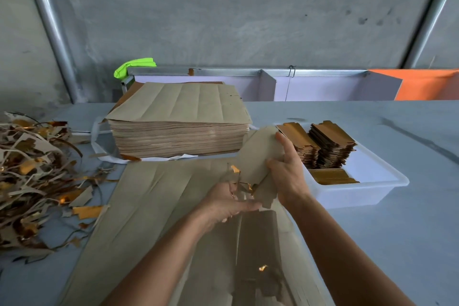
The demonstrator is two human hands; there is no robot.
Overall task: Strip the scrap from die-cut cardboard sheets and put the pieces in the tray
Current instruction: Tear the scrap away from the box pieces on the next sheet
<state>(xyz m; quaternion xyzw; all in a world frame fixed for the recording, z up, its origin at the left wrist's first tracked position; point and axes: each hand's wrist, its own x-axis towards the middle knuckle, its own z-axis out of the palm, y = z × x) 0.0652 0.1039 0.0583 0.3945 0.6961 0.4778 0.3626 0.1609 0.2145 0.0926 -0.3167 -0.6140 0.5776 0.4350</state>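
Observation:
A die-cut cardboard piece [260,156], grey-brown side up, is held above the table by my right hand [288,171], which grips its right edge beside the tray. My left hand [228,201] pinches thin scrap strips [239,181] with gold foil at the piece's near end. Under my arms lies a cardboard sheet [154,206] flat on the table. The white plastic tray [367,194] at the right holds stacks of gold-faced cut pieces [330,149].
A tall stack of uncut sheets [178,129] stands behind the working sheet. A heap of scrap strips [37,176] covers the table's left side. A metal frame [248,72], a green cloth [134,66] and an orange panel [427,84] line the back.

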